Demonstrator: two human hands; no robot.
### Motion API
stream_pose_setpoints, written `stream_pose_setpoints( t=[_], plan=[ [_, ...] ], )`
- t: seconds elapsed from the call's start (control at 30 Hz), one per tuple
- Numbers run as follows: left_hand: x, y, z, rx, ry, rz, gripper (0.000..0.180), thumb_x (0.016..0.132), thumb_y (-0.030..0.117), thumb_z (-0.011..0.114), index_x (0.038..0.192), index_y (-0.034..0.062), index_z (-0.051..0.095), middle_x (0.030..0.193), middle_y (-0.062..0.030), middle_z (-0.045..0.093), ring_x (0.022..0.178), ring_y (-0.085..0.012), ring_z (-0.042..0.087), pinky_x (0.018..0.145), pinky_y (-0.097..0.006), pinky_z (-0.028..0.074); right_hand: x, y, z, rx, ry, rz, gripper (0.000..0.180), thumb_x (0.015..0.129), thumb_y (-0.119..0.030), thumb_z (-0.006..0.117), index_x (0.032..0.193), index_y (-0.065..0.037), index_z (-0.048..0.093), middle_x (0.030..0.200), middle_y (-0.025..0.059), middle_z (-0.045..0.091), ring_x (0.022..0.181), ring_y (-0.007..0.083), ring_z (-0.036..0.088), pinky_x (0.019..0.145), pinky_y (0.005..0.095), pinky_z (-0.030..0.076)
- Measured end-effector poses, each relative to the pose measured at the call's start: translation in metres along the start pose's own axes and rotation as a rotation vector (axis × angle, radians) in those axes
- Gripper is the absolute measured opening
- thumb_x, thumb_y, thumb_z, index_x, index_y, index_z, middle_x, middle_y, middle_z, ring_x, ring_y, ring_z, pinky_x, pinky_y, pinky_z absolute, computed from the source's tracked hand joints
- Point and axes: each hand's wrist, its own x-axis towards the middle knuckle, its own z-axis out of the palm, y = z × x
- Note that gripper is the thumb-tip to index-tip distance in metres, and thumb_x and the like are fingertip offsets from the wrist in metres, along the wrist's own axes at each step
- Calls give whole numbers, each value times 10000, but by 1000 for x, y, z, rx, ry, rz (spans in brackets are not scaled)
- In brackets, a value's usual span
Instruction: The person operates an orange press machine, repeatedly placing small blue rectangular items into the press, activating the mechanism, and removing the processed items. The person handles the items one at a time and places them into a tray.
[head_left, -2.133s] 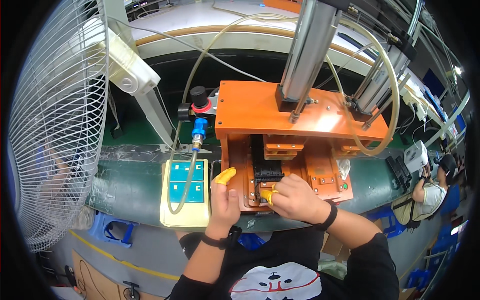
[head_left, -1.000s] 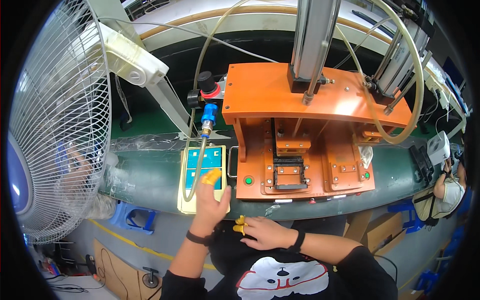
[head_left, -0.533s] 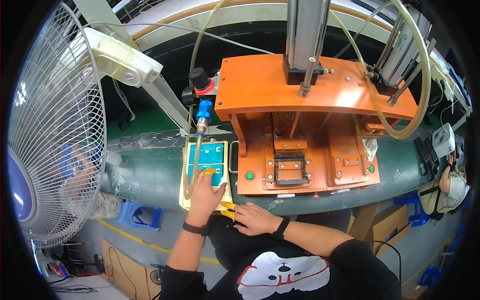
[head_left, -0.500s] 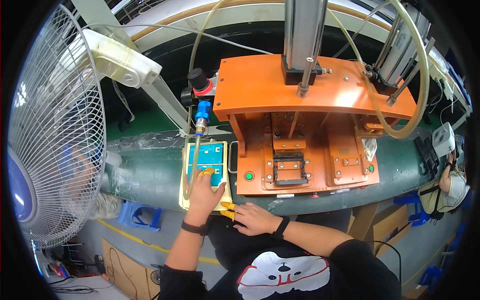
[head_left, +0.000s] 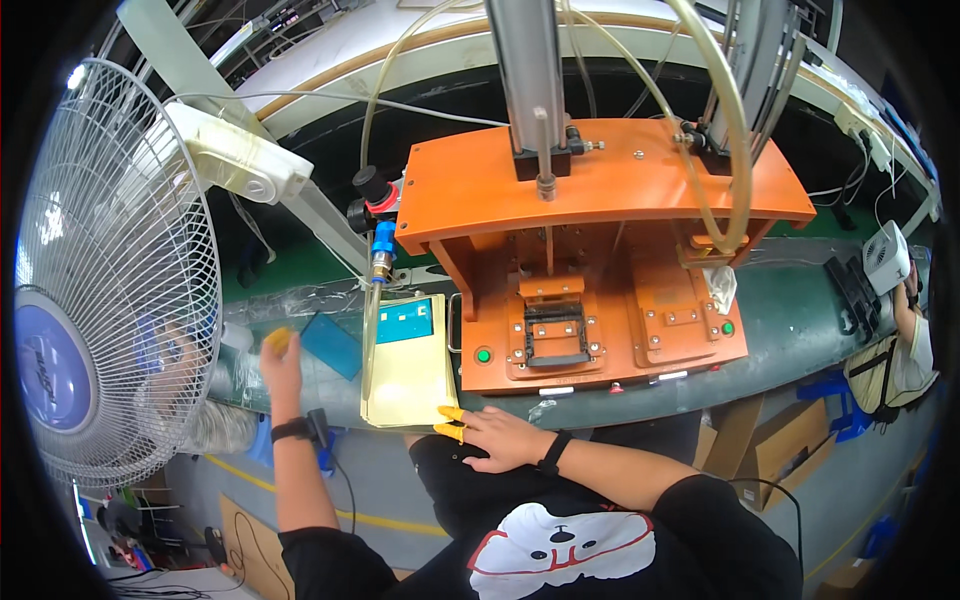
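Note:
My left hand (head_left: 282, 366), with yellow finger covers, is over the left part of the green bench (head_left: 790, 300). Just right of it a flat blue panel (head_left: 333, 346) lies at a slant on the bench. The fingers are small and blurred, so their grip cannot be made out. My right hand (head_left: 505, 440) has its fingers stretched out, two in yellow covers, at the near right corner of a pale yellow stack of sheets (head_left: 408, 375). Nothing shows in it. A second blue panel (head_left: 404, 321) with small pale marks rests on the stack's far end.
Right of the stack stands an orange press (head_left: 600, 190) with upright cylinders, a black holder (head_left: 556, 335) and green buttons. A clear hose (head_left: 371, 340) hangs down over the stack's left side. A caged fan (head_left: 120, 270) is at the far left. Another person sits at the right edge.
My left hand has moved left off the stack. One blue panel has gone from the stack's near half to the bench on the left. The right hand has stayed nearly in place.

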Motion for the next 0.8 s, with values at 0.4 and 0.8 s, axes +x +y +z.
stream_pose_setpoints(
  t=[0.4,0.8],
  plan=[
    [-152,169,-124,378,-120,566,359,814,134,833,1142,44,715,1208,-158,710,1160,-399,596,1048,-516,446,-29,-75,-176,-449,572,124,311,794,-188,841,1079,-94,759,1205,130,659,1027,323,631,857,439,512],
    [-163,307,-7,-189,-552,642,362,769,100,867,1099,27,738,1086,-143,762,975,-350,701,907,-414,541,-42,-69,-251,-493,519,95,174,801,-105,842,940,-53,751,935,95,674,892,292,671,784,405,523]
  ],
)
